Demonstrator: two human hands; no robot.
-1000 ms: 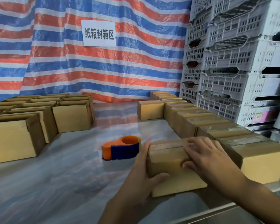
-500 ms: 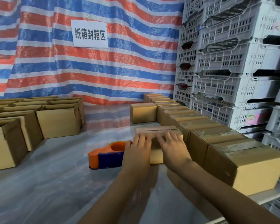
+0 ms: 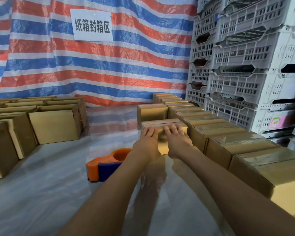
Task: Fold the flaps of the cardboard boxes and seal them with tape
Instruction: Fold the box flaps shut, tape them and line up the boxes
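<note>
A small taped cardboard box (image 3: 162, 124) stands far out on the table, right in front of another sealed box (image 3: 152, 111). My left hand (image 3: 147, 143) and my right hand (image 3: 176, 140) lie side by side against its near face, fingers straight and reaching over its top edge. Both arms are stretched out. An orange and blue tape dispenser (image 3: 107, 165) lies on the table to the left of my left forearm, with no hand on it.
A row of sealed boxes (image 3: 228, 143) runs along the right edge of the table. Several open boxes (image 3: 54, 125) stand at the left. Grey plastic crates (image 3: 245, 65) are stacked at the right. A striped tarp (image 3: 109, 65) with a white sign hangs behind.
Both hands have pushed the taped box away from me across the table, up to the sealed box at the back. The tape dispenser has stayed put.
</note>
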